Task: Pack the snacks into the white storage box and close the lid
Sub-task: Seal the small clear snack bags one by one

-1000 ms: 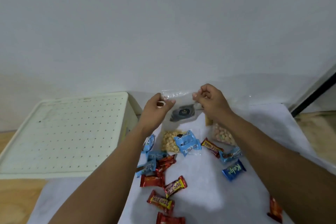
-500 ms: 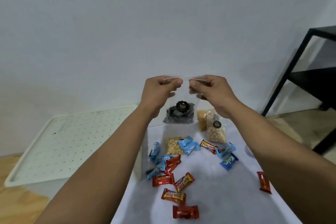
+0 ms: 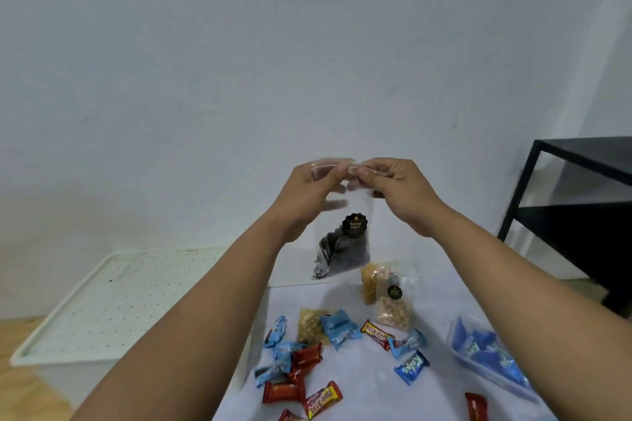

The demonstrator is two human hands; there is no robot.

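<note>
I hold a clear bag of dark swirled snacks (image 3: 343,249) up in front of the wall. My left hand (image 3: 307,196) and my right hand (image 3: 398,191) both pinch its top edge, thumbs almost touching. Below it, on a white cloth (image 3: 369,386), lie two clear bags of round snacks (image 3: 391,309), a bag of nuts (image 3: 309,326), and several small red (image 3: 284,391) and blue (image 3: 410,367) wrapped candies. The white storage box (image 3: 113,304) stands at the left with its dotted lid shut on top.
A clear lidded tub with blue packets (image 3: 489,354) sits at the right, partly behind my right forearm. A black metal shelf (image 3: 567,208) stands at the far right. The wooden floor (image 3: 20,386) shows at the lower left.
The bag has risen from just above the cloth to higher up in front of the wall. My hands have drawn closer together on its top edge, and my view has tilted up and right.
</note>
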